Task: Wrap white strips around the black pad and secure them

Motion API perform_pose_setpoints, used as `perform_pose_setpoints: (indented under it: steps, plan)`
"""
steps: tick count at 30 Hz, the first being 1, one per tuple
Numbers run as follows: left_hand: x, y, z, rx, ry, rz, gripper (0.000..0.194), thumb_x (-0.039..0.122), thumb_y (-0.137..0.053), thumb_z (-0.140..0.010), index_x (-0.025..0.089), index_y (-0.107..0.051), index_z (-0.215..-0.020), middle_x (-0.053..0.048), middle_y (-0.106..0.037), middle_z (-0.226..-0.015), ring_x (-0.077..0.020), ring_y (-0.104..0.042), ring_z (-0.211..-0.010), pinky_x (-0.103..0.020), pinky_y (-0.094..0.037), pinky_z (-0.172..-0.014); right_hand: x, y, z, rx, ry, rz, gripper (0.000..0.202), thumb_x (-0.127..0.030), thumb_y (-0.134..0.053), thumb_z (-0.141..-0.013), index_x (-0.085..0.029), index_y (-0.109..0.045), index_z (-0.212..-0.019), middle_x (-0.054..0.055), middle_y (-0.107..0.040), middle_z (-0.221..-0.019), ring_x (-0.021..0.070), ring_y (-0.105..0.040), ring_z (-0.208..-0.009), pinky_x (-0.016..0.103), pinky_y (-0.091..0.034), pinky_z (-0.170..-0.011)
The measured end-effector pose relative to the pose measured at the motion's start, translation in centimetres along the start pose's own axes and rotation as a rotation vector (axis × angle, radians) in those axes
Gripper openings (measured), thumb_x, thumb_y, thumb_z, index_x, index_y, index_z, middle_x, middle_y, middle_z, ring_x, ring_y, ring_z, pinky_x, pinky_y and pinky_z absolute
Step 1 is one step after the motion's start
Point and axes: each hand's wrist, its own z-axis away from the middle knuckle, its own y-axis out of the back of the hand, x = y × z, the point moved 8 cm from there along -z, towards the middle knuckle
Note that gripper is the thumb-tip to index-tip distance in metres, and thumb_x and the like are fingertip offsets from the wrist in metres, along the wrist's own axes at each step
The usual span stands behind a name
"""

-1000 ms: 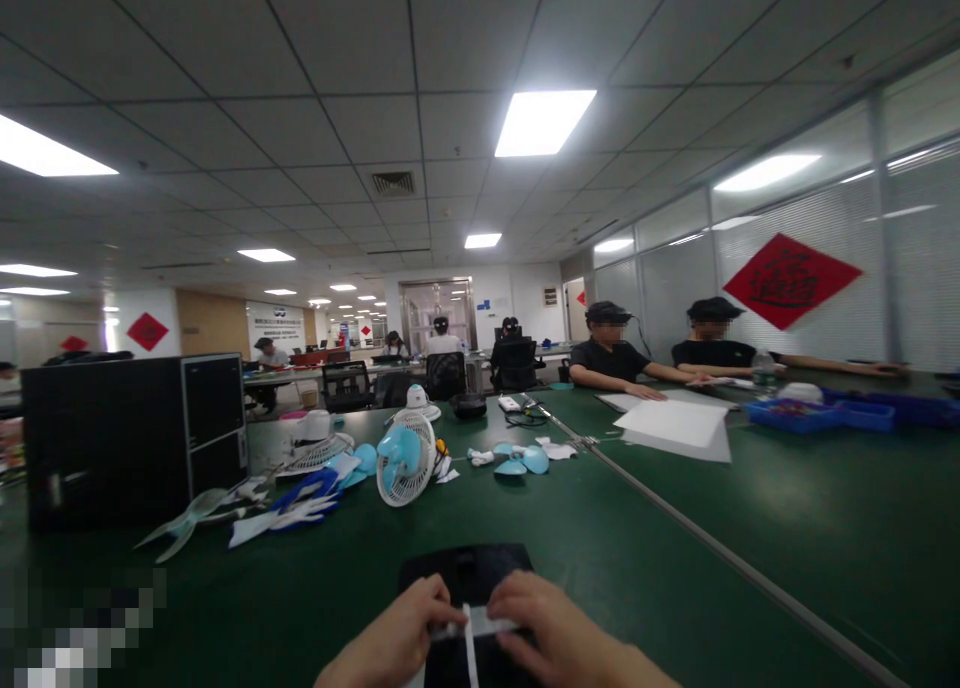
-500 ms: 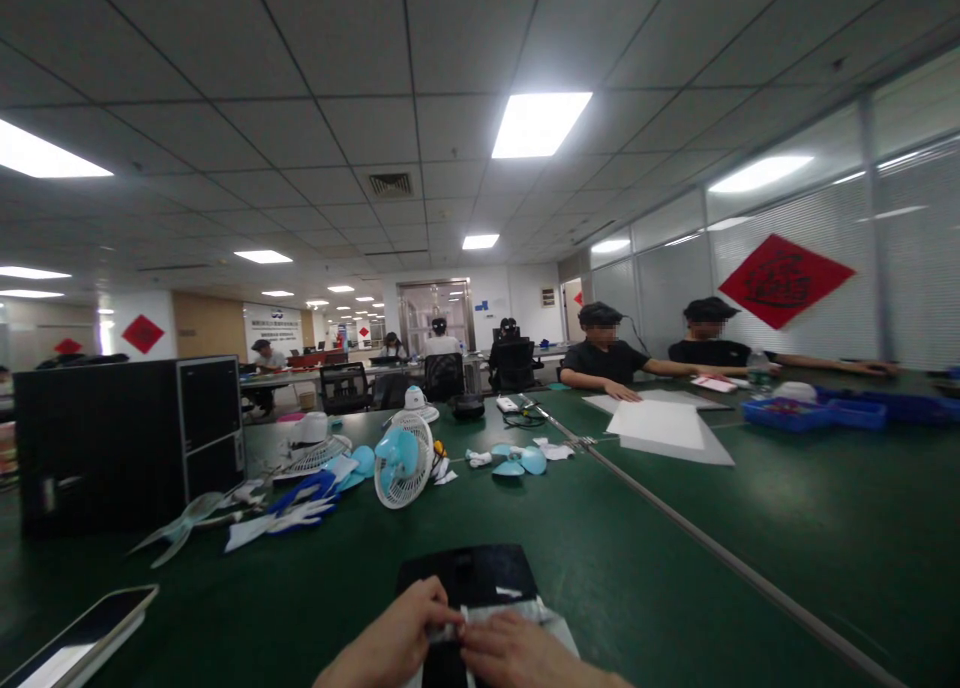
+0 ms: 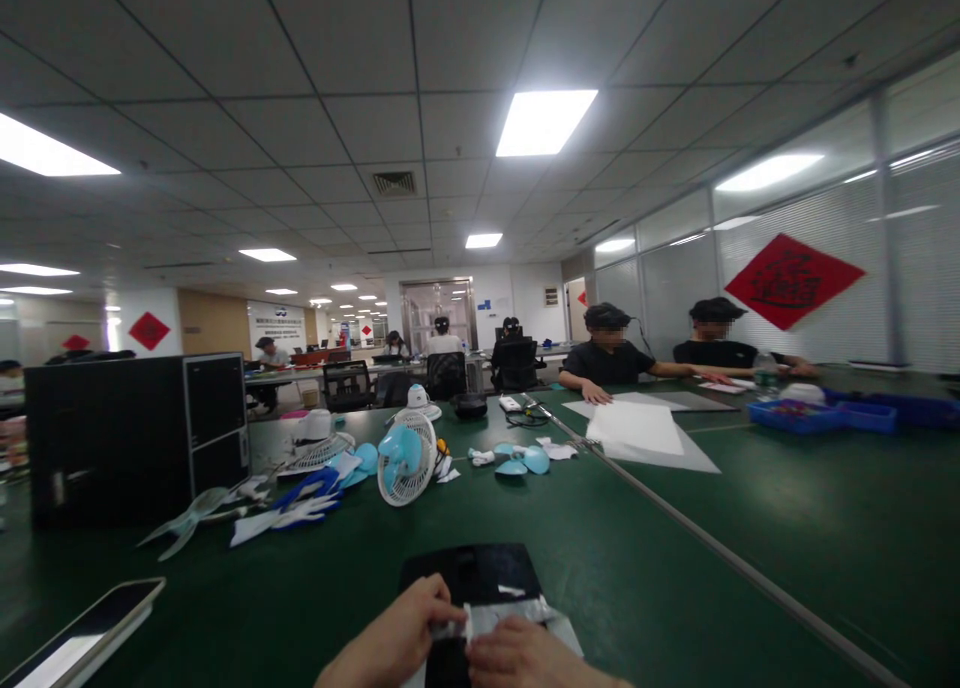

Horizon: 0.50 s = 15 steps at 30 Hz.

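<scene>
A flat black item (image 3: 469, 568) lies on the green table in front of me, with crinkled white sheet material (image 3: 487, 620) across its near part. I cannot tell whether this is paper or plastic. My left hand (image 3: 405, 630) has its thumb and fingers pinched on the left edge of the white sheet. Against the same sheet, on its right side, rests my right hand (image 3: 529, 656), fingers bent together and their tips partly hidden. A small white label-like patch (image 3: 511, 590) shows on the black surface above my right hand.
A phone (image 3: 90, 633) lies at the left, near a black computer case (image 3: 112, 443). Gloves (image 3: 300, 508), a small fan (image 3: 406, 458) and blue fan blades (image 3: 521, 460) lie farther back. Two co-workers sit at the right, near white sheets (image 3: 637, 428) and blue trays (image 3: 799, 415).
My right hand has drawn slightly down and away from the left, baring more white sheet between them. A co-worker's white sheet has shifted left; the other co-worker's outstretched arm has pulled in.
</scene>
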Motion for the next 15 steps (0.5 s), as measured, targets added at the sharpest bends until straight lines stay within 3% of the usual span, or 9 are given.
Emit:
perform_pose_setpoints:
  steps: [9, 15]
  plan:
    - [1.1, 0.2, 0.2, -0.019, -0.04, 0.002, 0.036, 0.006, -0.042, -0.08, 0.025, -0.07, -0.093, 0.0, -0.057, -0.102, -0.0147, -0.053, -0.099, -0.025, -0.038, -0.086, 1.6, -1.8, 0.4, -0.064, -0.2, -0.178, 0.037, -0.045, -0.044, -0.098, -0.018, -0.058, -0.12, 0.009, -0.067, -0.117, 0.0201, -0.06, -0.105, 0.029, -0.043, -0.087]
    - [0.8, 0.2, 0.2, -0.025, -0.033, 0.01, 0.033, 0.011, -0.042, -0.084, 0.026, -0.069, -0.097, 0.0, -0.057, -0.104, -0.0148, -0.053, -0.098, -0.025, -0.038, -0.086, 1.6, -1.7, 0.4, -0.066, -0.196, -0.161, 0.04, -0.046, -0.043, -0.098, -0.017, -0.055, -0.123, 0.01, -0.065, -0.121, 0.0206, -0.059, -0.108, 0.029, -0.042, -0.09]
